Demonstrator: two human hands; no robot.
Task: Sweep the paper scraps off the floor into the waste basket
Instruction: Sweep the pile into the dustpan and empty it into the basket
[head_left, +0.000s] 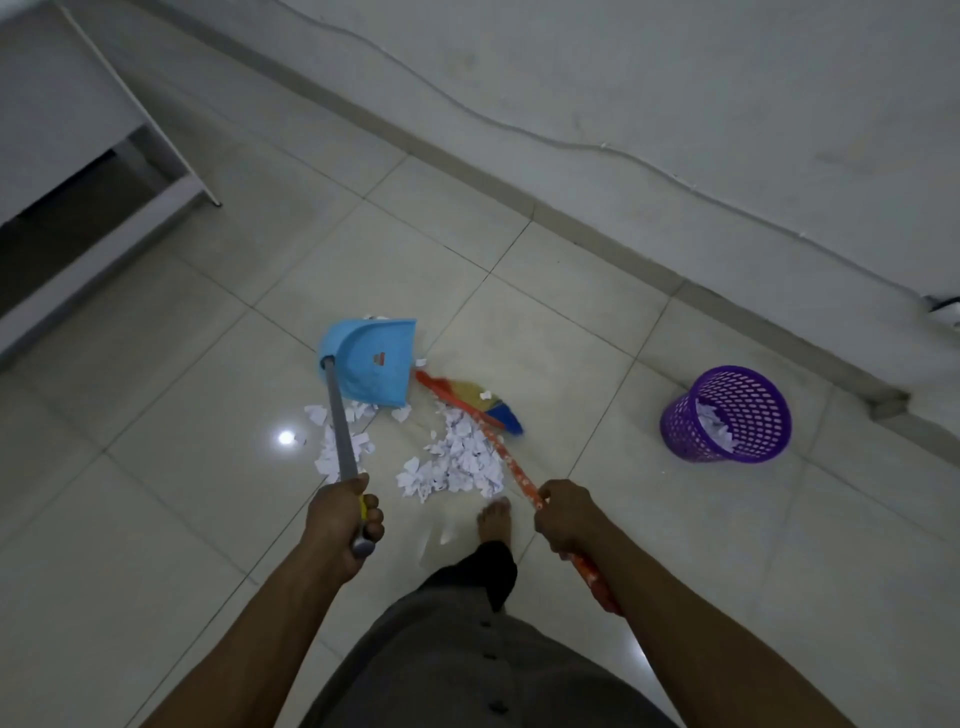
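grip: left hand (343, 514) wraps the dustpan (371, 361) pole, right hand (566, 514) the broom (475, 402), head pointing away-left.

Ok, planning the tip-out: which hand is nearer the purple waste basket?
Right. The right hand, gripping the broom handle, is left of the waste basket; the left hand, gripping the dustpan handle, is farther left, past the paper scraps.

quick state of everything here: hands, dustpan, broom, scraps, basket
left hand, grips the dustpan handle
right hand, grips the broom handle
dustpan, at the floor, scraps at its far edge
broom, head down on the floor beside the dustpan
paper scraps, mostly loose on the floor
waste basket, upright, some scraps inside
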